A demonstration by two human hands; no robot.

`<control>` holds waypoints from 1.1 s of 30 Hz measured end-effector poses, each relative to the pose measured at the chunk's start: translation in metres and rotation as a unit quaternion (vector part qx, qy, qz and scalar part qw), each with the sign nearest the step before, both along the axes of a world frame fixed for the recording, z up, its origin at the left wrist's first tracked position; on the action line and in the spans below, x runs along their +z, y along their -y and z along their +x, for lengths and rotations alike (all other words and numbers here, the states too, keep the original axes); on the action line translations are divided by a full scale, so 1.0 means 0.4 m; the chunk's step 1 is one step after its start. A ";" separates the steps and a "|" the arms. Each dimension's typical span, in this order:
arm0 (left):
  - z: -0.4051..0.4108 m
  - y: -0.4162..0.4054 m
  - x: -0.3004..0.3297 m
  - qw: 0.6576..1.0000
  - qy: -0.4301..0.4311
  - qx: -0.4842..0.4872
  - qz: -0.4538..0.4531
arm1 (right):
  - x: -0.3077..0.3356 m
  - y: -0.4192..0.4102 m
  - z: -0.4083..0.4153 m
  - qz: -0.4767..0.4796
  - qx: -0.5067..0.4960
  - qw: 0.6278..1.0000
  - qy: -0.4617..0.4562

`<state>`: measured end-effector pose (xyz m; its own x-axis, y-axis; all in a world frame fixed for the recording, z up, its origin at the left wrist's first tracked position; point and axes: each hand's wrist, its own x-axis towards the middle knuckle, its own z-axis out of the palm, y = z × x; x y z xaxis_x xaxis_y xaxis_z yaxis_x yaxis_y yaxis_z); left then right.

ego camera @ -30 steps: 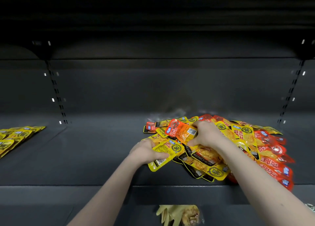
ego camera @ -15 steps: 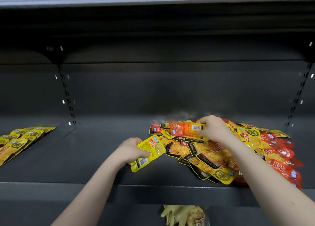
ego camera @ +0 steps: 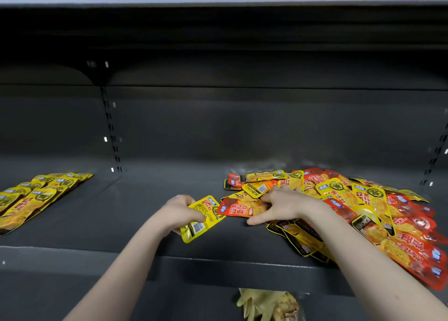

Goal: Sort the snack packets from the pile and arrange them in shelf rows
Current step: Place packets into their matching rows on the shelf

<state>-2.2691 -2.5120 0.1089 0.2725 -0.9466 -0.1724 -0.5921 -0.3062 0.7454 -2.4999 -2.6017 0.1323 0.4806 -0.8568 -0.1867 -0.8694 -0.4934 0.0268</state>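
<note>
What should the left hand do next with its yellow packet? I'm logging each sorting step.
Probably carry it left to the yellow row. The left hand already grips a yellow packet clear of the pile, while the right hand rests on the pile.

Shelf (ego camera: 155, 199): we are seeing dark grey metal.
Held packet (ego camera: 202, 217): we are seeing yellow, red lettering, a blue tag, a white barcode patch.
Pile (ego camera: 363, 211): we are seeing yellow, orange and red packets mixing, some black-edged.
Left row (ego camera: 36, 197): we are seeing yellow packets with dark round emblems.
</note>
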 end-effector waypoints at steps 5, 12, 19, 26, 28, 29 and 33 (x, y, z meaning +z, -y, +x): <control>0.009 0.003 -0.007 1.000 -0.012 -0.009 -0.001 | -0.033 -0.005 0.040 -0.092 0.055 0.992 0.063; 0.016 0.003 -0.008 0.999 -0.023 -0.020 -0.014 | -0.036 -0.006 0.091 -0.067 0.035 0.985 0.157; 0.073 -0.032 0.002 0.999 -0.011 -0.001 -0.041 | -0.030 0.001 0.110 -0.032 0.005 0.954 0.299; 0.215 -0.107 0.021 0.997 0.010 0.035 -0.066 | -0.030 0.000 0.221 0.037 -0.058 0.905 0.421; 0.274 -0.124 0.026 0.996 0.021 0.031 -0.075 | -0.039 -0.021 0.280 0.042 -0.056 0.911 0.407; 0.307 -0.130 0.028 0.996 0.028 0.026 -0.079 | -0.042 -0.030 0.314 0.042 -0.057 0.912 0.404; 0.475 -0.158 0.039 0.993 0.055 -0.006 -0.104 | -0.037 -0.065 0.473 0.037 -0.073 0.902 0.424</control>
